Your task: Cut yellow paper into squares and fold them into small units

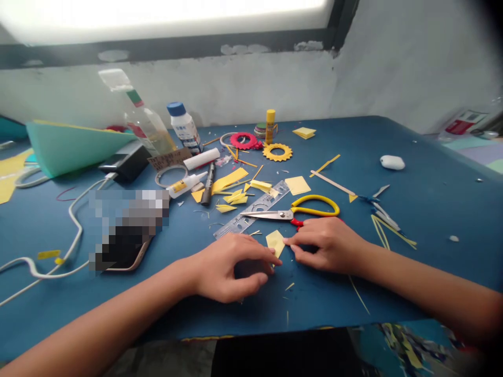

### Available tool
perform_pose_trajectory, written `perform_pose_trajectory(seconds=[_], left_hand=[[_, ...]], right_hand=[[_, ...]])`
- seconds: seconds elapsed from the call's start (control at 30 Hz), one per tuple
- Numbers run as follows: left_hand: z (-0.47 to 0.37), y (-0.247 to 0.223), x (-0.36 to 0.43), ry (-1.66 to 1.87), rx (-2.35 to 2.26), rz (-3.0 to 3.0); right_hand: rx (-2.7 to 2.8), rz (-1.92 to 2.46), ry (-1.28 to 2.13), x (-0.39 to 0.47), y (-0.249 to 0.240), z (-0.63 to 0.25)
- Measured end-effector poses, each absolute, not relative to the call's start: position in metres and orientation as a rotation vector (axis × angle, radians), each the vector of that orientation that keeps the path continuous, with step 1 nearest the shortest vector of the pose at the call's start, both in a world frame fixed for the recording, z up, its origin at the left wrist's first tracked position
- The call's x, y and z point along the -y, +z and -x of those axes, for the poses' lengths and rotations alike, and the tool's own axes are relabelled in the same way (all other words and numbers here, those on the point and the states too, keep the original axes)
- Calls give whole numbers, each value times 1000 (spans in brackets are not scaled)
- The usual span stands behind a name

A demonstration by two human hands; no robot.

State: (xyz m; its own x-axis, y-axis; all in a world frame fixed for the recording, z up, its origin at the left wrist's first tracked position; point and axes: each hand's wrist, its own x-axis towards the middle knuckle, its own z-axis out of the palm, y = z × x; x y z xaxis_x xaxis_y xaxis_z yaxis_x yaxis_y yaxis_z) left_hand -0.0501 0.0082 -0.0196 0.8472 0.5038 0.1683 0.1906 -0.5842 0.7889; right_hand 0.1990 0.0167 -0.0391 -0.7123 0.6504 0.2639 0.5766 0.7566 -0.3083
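A small pale yellow piece of paper (276, 242) with pointed corners lies on the table between my hands. My left hand (236, 264) is open, its fingertips resting on the paper's lower part and its thumb held apart. On the other side, my right hand (324, 243) touches the paper's right corner with its outstretched index finger; the thumb is just below, the other fingers are bent. Scissors (281, 214) with yellow and red handles lie just beyond, the red handle partly hidden behind my right hand. Under their blades is a clear ruler (251, 209).
Folded yellow papers (236, 197), a black marker (208, 183) and a glue bottle (187, 184) lie beyond my left hand. A phone (129, 241) and white cable (74, 220) are left. A glue stick (270, 127) stands at the back; a wooden stick (334, 183) lies right.
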Motion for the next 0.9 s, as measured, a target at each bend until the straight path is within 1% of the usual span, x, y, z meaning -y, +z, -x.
perform_pose_trajectory(seconds=[0.07,0.13,0.27,0.37,0.43,0.53,0.63,0.73,0.9], left_hand=[[46,-20,-8,585,-635,-1895],[36,-18,-15,797,-751,-1453],[12,0,-60,1004,-719,-1173],[2,15,-107,1125,-636,-988],[3,14,-130,1269,-583,-844],[9,-6,-145,1435,-532,-623],[12,-27,-147,1472,-498,-480],[10,-35,-149,1446,-483,-399],[7,-36,-155,1434,-505,-296]], right_hand=[[2585,937,359,-18,-37,-200],[2502,923,434,-21,-32,-201],[2279,914,410,-18,-16,-191],[2221,836,378,3,-2,-167],[2187,801,433,25,2,-147],[2069,831,521,56,-5,-120],[1998,883,611,76,-22,-105],[1983,870,606,86,-32,-98],[2065,566,567,90,-23,-85]])
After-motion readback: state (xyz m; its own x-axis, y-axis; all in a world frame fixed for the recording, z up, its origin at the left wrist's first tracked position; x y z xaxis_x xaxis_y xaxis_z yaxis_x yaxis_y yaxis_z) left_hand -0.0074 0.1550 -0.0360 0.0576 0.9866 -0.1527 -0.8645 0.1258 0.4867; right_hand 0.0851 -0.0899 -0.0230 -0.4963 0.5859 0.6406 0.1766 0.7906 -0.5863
